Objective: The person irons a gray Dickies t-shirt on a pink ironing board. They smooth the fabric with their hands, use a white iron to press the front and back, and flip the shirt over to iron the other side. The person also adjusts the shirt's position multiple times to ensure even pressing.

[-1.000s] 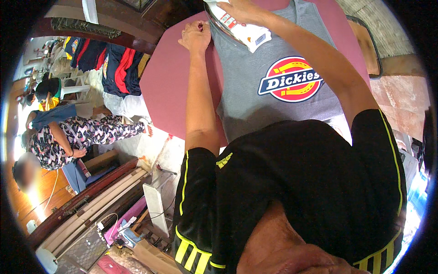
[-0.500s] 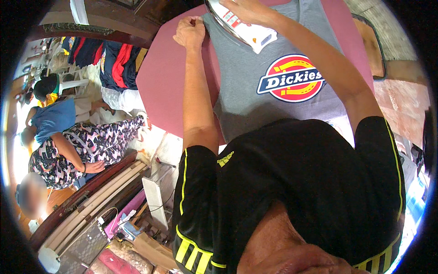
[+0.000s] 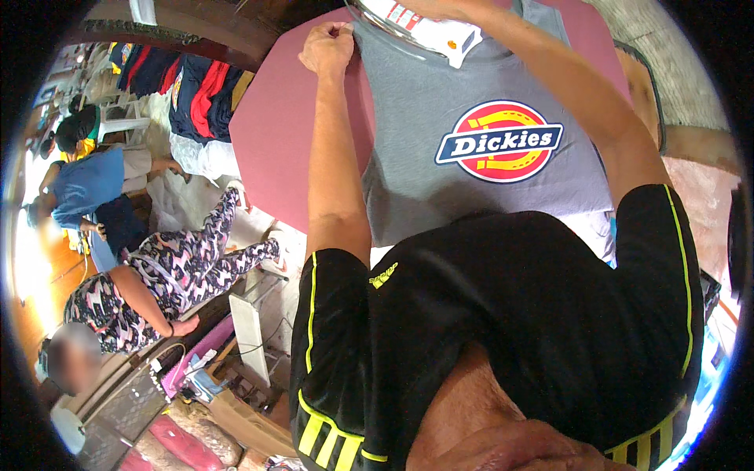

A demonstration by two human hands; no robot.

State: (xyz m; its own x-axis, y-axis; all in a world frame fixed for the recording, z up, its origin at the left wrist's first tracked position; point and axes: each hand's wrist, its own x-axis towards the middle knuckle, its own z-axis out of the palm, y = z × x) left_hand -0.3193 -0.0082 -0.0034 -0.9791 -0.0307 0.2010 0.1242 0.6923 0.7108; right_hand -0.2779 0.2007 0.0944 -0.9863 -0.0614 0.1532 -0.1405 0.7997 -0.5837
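A grey sleeveless shirt (image 3: 408, 102) with a red, yellow and blue printed emblem lies spread over a dusty-pink padded board (image 3: 275, 125). Near the shirt's upper left edge, my left hand (image 3: 328, 49) is closed, its fingertips pinching the cloth at the shoulder. A white and silver iron (image 3: 440, 35) rests on the upper part of the shirt, its pointed end toward me. Over its top lies my right hand (image 3: 444, 8), gripping it; the fingers are partly cut off by the upper border of the picture.
Folded dark and red garments (image 3: 204, 98) are stacked left of the board. One person in patterned clothes (image 3: 188, 275) and another in a blue top (image 3: 90, 184) are at the left. Boxes, boards and a white panel (image 3: 250, 337) crowd the lower left.
The iron and my right hand have shifted slightly up the shirt, away from me. My left hand keeps its place at the edge. The person in patterned clothes has moved nearer, legs now apart.
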